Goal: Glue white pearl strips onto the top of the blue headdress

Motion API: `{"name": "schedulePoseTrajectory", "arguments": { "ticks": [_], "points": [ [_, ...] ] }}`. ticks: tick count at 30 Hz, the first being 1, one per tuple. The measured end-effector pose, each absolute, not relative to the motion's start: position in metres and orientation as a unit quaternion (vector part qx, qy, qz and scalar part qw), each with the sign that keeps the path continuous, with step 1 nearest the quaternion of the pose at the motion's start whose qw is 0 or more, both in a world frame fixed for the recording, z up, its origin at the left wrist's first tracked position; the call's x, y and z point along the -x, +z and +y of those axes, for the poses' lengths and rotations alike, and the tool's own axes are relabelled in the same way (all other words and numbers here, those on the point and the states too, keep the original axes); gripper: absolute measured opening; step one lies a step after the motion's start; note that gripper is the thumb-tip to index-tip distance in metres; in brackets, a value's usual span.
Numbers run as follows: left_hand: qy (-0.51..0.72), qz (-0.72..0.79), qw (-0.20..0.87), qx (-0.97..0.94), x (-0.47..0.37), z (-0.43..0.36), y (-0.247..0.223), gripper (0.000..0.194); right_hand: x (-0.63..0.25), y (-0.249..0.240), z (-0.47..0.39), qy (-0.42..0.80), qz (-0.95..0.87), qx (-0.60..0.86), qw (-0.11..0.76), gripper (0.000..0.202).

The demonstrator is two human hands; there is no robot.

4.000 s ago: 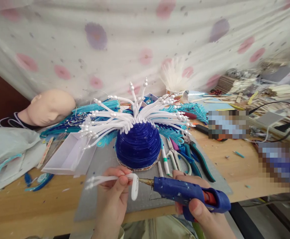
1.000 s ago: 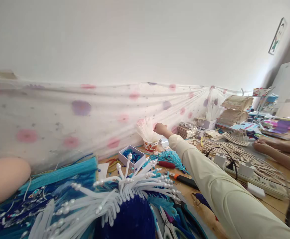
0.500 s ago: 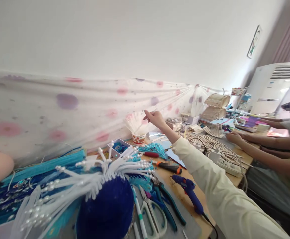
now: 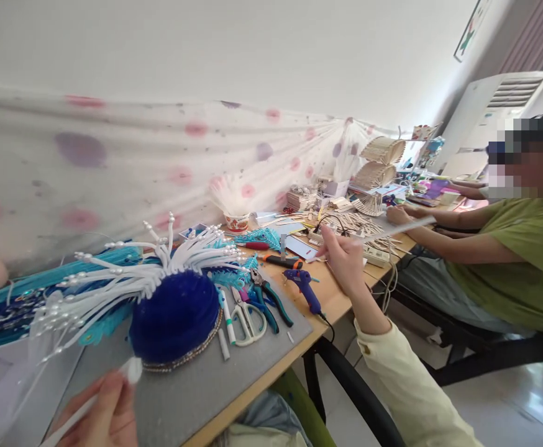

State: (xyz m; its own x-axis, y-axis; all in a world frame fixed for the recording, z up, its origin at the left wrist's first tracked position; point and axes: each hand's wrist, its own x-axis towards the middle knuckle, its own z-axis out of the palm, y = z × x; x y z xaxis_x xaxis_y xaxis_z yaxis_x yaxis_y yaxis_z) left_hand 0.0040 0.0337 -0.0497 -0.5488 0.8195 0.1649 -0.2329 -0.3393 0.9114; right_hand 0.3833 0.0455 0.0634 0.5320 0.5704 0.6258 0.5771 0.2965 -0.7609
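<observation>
My right hand (image 4: 343, 256) is closed around a long, translucent whitish glue stick (image 4: 406, 228) that points to the right, above the table's front edge. At the lower left, my left hand (image 4: 101, 413) pinches a white cord-like strip (image 4: 134, 370) with a thick, rounded end. Just beyond that hand sits a dark blue velvet cap (image 4: 176, 316) with a beaded rim, topped by many white cords (image 4: 197, 251) tipped with pearls. A blue glue gun (image 4: 304, 288) lies on the table, left of my right hand. Similar translucent sticks stand in a paper cup (image 4: 237, 222) by the wall.
White-handled scissors (image 4: 249, 323), pliers (image 4: 271, 295) and a marker (image 4: 228, 316) lie on the grey mat (image 4: 262, 366). A phone-like flat object (image 4: 301, 248) and a power strip (image 4: 376, 256) are farther right. A co-worker in a green shirt (image 4: 518, 254) sits at the right.
My right hand has come back from beside the cup toward the front edge, now with a glue stick in it. My left hand has come into view with the white strip. The view has turned downward.
</observation>
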Motion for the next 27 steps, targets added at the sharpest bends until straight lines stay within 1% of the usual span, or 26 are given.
{"name": "schedulePoseTrajectory", "arguments": {
  "ticks": [3,6,8,11,15,18,22,27],
  "points": [
    [0.77,0.452,0.394,-0.217,-0.014,0.032,-0.043,0.035,-0.391,0.032,0.033,-0.002,-0.434,0.602,0.67,0.068],
    [0.765,0.459,0.397,-0.216,-0.016,0.028,-0.038,0.045,-0.393,0.007,0.039,-0.004,-0.389,0.61,0.69,0.067],
    [0.765,0.459,0.396,-0.217,-0.014,0.026,-0.037,0.044,-0.393,-0.002,0.046,-0.015,-0.36,0.615,0.701,0.067],
    [0.768,0.459,0.396,-0.207,-0.011,0.026,-0.039,0.036,-0.393,-0.009,0.052,-0.04,-0.335,0.621,0.707,0.067],
    [0.762,0.469,0.405,-0.187,-0.012,0.028,-0.04,0.028,-0.387,-0.014,0.049,-0.107,-0.332,0.627,0.697,0.064],
    [0.76,0.473,0.405,-0.184,-0.014,0.028,-0.041,0.03,-0.381,-0.019,0.047,-0.157,-0.35,0.63,0.675,0.061],
    [0.756,0.469,0.403,-0.217,-0.013,0.026,-0.043,0.034,-0.377,-0.019,0.05,-0.192,-0.386,0.643,0.633,0.059],
    [0.751,0.476,0.39,-0.241,-0.012,0.024,-0.047,0.029,-0.381,-0.017,0.061,-0.203,-0.434,0.665,0.573,0.059]
  ]
}}
